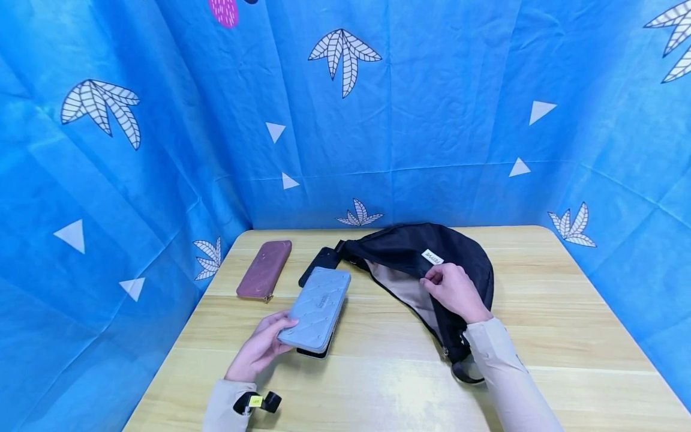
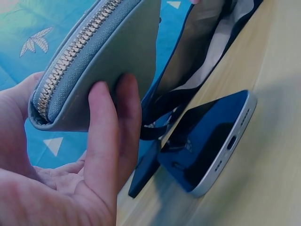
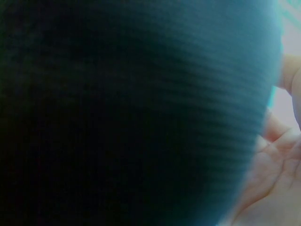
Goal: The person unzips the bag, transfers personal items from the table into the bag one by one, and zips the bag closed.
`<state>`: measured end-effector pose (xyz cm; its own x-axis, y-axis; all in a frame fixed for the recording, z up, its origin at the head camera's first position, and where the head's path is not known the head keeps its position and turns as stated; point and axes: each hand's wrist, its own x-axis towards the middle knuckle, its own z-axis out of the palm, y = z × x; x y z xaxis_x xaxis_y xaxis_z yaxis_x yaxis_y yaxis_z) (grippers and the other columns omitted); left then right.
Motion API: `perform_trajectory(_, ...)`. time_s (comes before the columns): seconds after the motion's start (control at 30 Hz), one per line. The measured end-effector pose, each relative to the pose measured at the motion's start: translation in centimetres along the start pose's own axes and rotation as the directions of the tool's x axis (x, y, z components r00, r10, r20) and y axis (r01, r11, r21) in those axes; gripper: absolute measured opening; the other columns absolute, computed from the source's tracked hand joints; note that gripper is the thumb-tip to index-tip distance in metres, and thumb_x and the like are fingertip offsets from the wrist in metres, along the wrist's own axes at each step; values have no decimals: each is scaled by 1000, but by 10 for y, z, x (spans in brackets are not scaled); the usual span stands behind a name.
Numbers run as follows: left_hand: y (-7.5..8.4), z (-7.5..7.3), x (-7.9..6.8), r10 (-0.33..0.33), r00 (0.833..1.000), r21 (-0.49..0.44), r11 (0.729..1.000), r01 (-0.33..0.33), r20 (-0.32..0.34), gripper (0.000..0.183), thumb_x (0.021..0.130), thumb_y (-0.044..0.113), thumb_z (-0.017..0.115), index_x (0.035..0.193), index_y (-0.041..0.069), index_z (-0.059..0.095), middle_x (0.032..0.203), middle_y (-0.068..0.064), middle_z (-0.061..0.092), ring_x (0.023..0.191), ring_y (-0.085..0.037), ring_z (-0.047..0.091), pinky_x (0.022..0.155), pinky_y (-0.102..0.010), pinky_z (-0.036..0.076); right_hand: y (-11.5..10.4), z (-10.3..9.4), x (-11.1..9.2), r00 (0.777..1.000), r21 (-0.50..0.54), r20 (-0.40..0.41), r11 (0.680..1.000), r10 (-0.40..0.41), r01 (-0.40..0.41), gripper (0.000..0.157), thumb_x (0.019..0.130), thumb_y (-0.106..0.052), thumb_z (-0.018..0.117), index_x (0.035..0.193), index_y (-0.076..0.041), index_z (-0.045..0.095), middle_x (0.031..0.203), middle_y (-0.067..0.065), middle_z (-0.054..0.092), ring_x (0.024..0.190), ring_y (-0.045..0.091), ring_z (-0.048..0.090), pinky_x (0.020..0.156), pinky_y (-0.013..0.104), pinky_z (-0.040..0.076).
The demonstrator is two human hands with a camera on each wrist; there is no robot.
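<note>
My left hand grips a light blue quilted wallet by its near end, thumb on top and fingers beneath. Its metal zipper shows in the left wrist view. Below the wallet, a phone lies screen up on the table, mostly hidden from the head view. At the right, my right hand pinches the upper edge of a black bag's opening near its white label. The bag gapes, showing a pale lining. Dark, blurred material covers most of the right wrist view.
A dusky red zip wallet lies at the back left of the wooden table. A flat black item sits between it and the bag, partly behind the blue wallet. A blue patterned curtain surrounds the table's back and sides.
</note>
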<state>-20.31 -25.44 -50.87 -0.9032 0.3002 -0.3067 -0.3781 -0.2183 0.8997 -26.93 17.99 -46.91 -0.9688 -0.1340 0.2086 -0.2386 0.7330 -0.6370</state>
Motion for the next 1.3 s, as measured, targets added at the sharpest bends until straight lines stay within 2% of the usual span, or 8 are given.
perform_trajectory(0.3, -5, 17, 14, -13, 1000, -6, 1000, 13, -7, 22, 100, 6, 58, 122, 10, 56, 83, 7, 75, 73, -4, 72, 67, -19, 60, -1, 1, 1, 1000, -4, -6, 1000, 7, -7, 10, 91, -16, 75, 88, -7, 76, 78, 3, 75, 70, 13, 64, 65, 30, 52)
perform_trajectory(0.5, -12, 27, 22, -8, 1000, 9, 1000, 8, 7, 21, 101, 7, 57, 122, 9, 57, 88, 5, 76, 76, -5, 74, 68, -19, 61, -2, 2, 2, 1000, 1, 0, 1000, 0, 0, 9, 91, -16, 75, 88, -7, 76, 78, 3, 74, 70, 12, 63, 64, 30, 51)
perform_trajectory(0.73, -19, 36, 31, -16, 1000, 33, 999, 17, -26, 32, 99, 9, 58, 129, 3, 46, 85, 8, 74, 75, -3, 72, 68, -19, 60, -1, 2, 1, 1000, -5, 4, 1000, -1, 1, 10, 91, -16, 75, 89, -7, 76, 79, 2, 74, 70, 11, 64, 64, 31, 52)
perform_trajectory(0.97, -22, 46, 39, -29, 999, 56, 998, 30, -31, 60, 99, 12, 60, 149, -8, 35, 89, 7, 75, 78, -3, 72, 71, -21, 59, -1, 2, 0, 1000, -10, 15, 1000, 15, -15, 11, 91, -18, 75, 90, -7, 76, 79, 2, 74, 70, 13, 63, 65, 31, 51)
perform_trajectory(1.17, -24, 59, 50, -12, 1000, 63, 998, 13, -14, 57, 98, 12, 60, 148, -7, 37, 97, 4, 72, 84, -5, 71, 78, -26, 60, -3, 3, 1, 1000, -5, 8, 1000, 12, -12, 10, 91, -17, 75, 88, -8, 76, 78, 2, 73, 70, 13, 63, 65, 30, 51)
perform_trajectory(1.3, -25, 69, 58, -9, 1000, 73, 997, 11, -19, 53, 97, 13, 62, 143, -5, 43, 95, 4, 71, 82, -5, 69, 74, -25, 57, -4, 4, 1, 1000, -8, 5, 1000, 15, -15, 9, 91, -17, 76, 88, -8, 76, 78, 2, 73, 70, 13, 63, 65, 29, 51)
